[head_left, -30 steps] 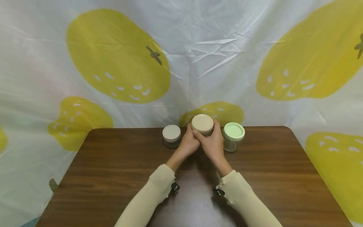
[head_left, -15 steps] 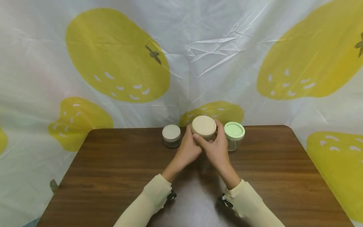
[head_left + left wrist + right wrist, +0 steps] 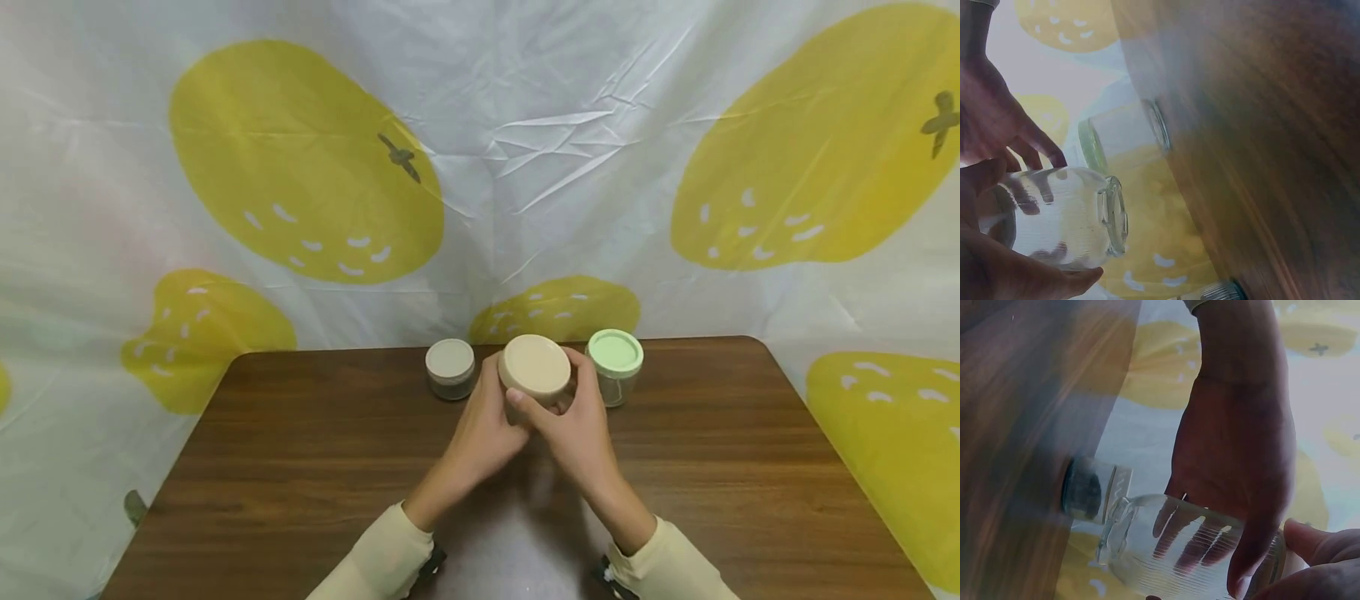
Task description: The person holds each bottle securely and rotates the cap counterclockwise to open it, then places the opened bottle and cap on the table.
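Observation:
Both hands hold a clear ribbed glass jar [image 3: 1063, 219] with a beige lid [image 3: 535, 364], raised off the dark wooden table [image 3: 315, 467]. My left hand [image 3: 483, 429] wraps the jar's left side. The right hand [image 3: 581, 429] grips from the right, its thumb lying across the front just below the lid. In the right wrist view the jar [image 3: 1172, 550] shows its base turned toward the table, with left-hand fingers visible through the glass. To its left stands a short jar with a whitish lid [image 3: 450, 358]; to its right, a taller jar with a light green lid [image 3: 615, 353].
Behind the table's far edge hangs a white cloth [image 3: 480, 167] printed with large yellow fruit. The two other jars stand close to that edge, either side of the hands.
The held jar has been lifted and brought back toward me, its lid looking larger. Both hands travelled with it. The two side jars stayed put; the head view has shifted slightly.

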Motion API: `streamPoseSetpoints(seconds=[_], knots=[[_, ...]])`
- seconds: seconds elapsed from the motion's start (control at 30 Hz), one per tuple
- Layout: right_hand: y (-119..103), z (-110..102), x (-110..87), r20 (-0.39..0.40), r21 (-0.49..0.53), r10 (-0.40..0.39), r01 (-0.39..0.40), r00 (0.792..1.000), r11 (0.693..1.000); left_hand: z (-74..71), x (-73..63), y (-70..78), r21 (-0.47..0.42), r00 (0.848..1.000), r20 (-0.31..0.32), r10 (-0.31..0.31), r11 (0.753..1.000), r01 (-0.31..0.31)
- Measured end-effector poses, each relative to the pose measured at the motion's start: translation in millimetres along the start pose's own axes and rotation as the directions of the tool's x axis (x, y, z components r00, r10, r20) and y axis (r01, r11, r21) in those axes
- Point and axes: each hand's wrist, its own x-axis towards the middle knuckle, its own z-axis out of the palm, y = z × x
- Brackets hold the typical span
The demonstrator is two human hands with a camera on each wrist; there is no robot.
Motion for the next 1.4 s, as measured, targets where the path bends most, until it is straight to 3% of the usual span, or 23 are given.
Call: streamPoseSetpoints(seconds=[0.27, 0.63, 0.93, 1.13, 1.27, 1.4], knots=[[0, -2, -20.3, 0.025, 0.021, 0.057, -0.057, 0.998, 0.998, -5.0, -22.3, 3.0, 0.028, 1.000, 0.027, 0.005, 1.000, -0.006], [-5, -5, -40.7, 0.062, -0.025, 0.103, -0.101, 0.993, 0.995, -17.3, -44.1, 1.0, 0.130, 0.997, 0.038, 0.073, 0.989, -0.077], [-2, -8, -62.0, 0.109, -0.127, 0.103, -0.089, 0.989, 0.988, -28.2, -65.0, 3.7, 0.221, 0.984, 0.074, 0.162, 0.960, -0.174], [3, -12, -73.0, 0.152, -0.107, 0.083, -0.067, 0.985, 0.992, -29.1, -75.7, 5.2, 0.253, 0.977, 0.106, 0.187, 0.945, -0.208], [6, -14, -78.0, 0.173, -0.086, 0.101, -0.087, 0.980, 0.993, -29.1, -79.4, 5.1, 0.276, 0.965, 0.106, 0.239, 0.926, -0.260], [9, -15, -81.0, 0.194, -0.114, 0.094, -0.072, 0.976, 0.991, -31.4, -83.2, 4.8, 0.300, 0.963, 0.118, 0.244, 0.916, -0.268]])
